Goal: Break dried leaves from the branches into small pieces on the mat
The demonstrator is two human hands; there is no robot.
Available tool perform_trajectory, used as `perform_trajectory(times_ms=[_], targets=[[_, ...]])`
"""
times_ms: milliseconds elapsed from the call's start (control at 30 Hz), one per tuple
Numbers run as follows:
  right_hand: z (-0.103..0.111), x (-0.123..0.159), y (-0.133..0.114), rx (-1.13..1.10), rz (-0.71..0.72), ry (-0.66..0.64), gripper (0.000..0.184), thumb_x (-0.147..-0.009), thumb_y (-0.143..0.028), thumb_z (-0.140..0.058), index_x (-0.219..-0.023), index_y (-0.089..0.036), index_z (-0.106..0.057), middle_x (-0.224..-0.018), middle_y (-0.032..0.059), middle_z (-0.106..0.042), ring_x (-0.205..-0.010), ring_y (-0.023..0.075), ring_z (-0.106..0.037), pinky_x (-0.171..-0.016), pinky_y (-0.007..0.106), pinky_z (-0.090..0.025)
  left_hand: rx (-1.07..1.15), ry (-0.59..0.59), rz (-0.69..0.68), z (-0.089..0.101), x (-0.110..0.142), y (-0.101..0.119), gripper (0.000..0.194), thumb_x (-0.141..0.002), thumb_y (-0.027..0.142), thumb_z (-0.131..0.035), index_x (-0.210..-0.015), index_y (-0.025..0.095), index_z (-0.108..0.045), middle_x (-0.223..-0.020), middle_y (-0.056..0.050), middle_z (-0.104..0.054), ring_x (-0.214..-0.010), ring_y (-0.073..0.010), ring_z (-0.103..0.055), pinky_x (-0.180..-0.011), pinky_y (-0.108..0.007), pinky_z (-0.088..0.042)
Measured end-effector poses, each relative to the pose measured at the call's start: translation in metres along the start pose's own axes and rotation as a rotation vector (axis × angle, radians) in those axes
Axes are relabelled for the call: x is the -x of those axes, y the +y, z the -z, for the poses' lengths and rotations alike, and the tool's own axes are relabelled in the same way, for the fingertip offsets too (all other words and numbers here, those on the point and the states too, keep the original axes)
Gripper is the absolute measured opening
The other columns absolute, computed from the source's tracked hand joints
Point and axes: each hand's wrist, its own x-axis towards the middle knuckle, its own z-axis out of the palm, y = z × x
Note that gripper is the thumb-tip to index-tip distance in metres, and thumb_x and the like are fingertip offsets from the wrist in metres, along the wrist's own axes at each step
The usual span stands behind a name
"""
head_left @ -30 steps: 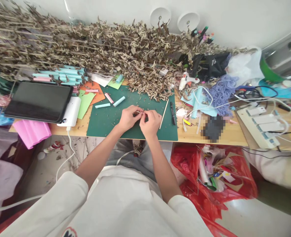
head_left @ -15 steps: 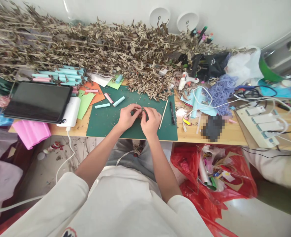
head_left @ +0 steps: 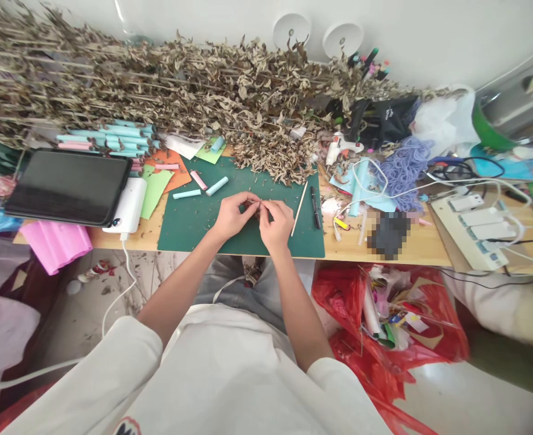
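Note:
Both hands meet over the green cutting mat (head_left: pixel 194 220). My left hand (head_left: pixel 232 215) and my right hand (head_left: pixel 276 225) are closed in a pinch on a small clump of dried brown leaves (head_left: pixel 252 208) held between the fingertips. A heap of loose dried leaves (head_left: pixel 275 158) lies just behind the hands, and long dried leafy branches (head_left: pixel 134 84) stretch across the back of the table. A thin wooden stick (head_left: pixel 299 200) and a black pen (head_left: pixel 314 206) lie on the mat to the right of my right hand.
Rolled paper tubes (head_left: pixel 216 185) and coloured sheets sit left of the mat, beside a dark tablet (head_left: pixel 69 186) and a white power bank (head_left: pixel 128 205). A glue gun (head_left: pixel 341 145), purple yarn (head_left: pixel 404 169), cables and a power strip (head_left: pixel 474 229) crowd the right. A red waste bag (head_left: pixel 352 296) hangs below.
The fingers of both hands have shifted slightly around the leaf clump, and my right hand's fingertips have moved a little up and left. Nothing else has moved.

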Motion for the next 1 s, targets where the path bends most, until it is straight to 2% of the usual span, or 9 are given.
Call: perform_trajectory(times_ms=[200, 367, 500, 633, 800, 1000], targets=[[0.0016, 0.0023, -0.0046, 0.091, -0.002, -0.056, 0.012, -0.090, -0.019, -0.051, -0.083, -0.021, -0.061, -0.084, 0.0043, -0.068, -0.086, 0.0190, -0.062, -0.083, 0.034, -0.043, -0.077, -0.021, -0.024, -0.0006, 0.0008, 0.0017, 0.011, -0.086, 0.025, -0.065, -0.090, 0.017, -0.071, -0.088, -0.005, -0.073, -0.075, -0.0136, -0.067, -0.073, -0.026, -0.053], [0.0042, 0.0004, -0.0059, 0.173, -0.085, -0.040, 0.008, -0.084, -0.017, -0.053, -0.078, -0.021, -0.057, -0.082, 0.0047, -0.064, -0.083, 0.0203, -0.058, -0.077, 0.033, -0.040, -0.106, -0.014, -0.049, -0.0007, 0.0007, 0.0002, 0.009, -0.086, 0.024, -0.064, -0.088, 0.017, -0.070, -0.085, -0.004, -0.072, -0.073, -0.0132, -0.065, -0.071, -0.025, -0.053], [0.0029, -0.0008, -0.0039, 0.104, -0.113, -0.060, 0.011, -0.090, -0.021, -0.054, -0.085, -0.021, -0.064, -0.087, 0.0045, -0.070, -0.086, 0.0191, -0.062, -0.084, 0.034, -0.040, -0.067, 0.027, -0.010, -0.0002, 0.0001, -0.0039, 0.012, -0.088, 0.028, -0.063, -0.090, 0.018, -0.070, -0.084, -0.003, -0.072, -0.071, -0.0132, -0.066, -0.072, -0.026, -0.054], [0.0007, -0.0005, -0.0011, 0.052, -0.127, -0.062, 0.014, -0.092, -0.024, -0.054, -0.092, -0.021, -0.068, -0.093, 0.0052, -0.073, -0.092, 0.0188, -0.065, -0.088, 0.036, -0.041, -0.057, 0.030, -0.020, 0.0003, 0.0001, -0.0040, 0.015, -0.089, 0.028, -0.062, -0.095, 0.018, -0.071, -0.091, -0.005, -0.073, -0.077, -0.0140, -0.068, -0.076, -0.027, -0.055], [0.0013, -0.0010, -0.0012, 0.025, -0.078, -0.039, 0.020, -0.093, -0.027, -0.054, -0.105, -0.021, -0.068, -0.103, 0.0079, -0.073, -0.099, 0.0202, -0.066, -0.091, 0.037, -0.044, -0.030, 0.015, -0.046, 0.0002, 0.0006, -0.0020, 0.017, -0.089, 0.027, -0.062, -0.099, 0.018, -0.073, -0.097, -0.007, -0.073, -0.078, -0.0140, -0.068, -0.077, -0.028, -0.057], [0.0001, -0.0014, 0.0012, -0.033, -0.050, -0.032, 0.022, -0.097, -0.030, -0.050, -0.100, -0.020, -0.070, -0.097, 0.0067, -0.073, -0.094, 0.0188, -0.067, -0.089, 0.035, -0.045, 0.018, 0.018, -0.002, -0.0015, 0.0009, -0.0058, 0.018, -0.088, 0.027, -0.063, -0.103, 0.017, -0.068, -0.095, -0.005, -0.073, -0.079, -0.0138, -0.069, -0.078, -0.027, -0.056]])
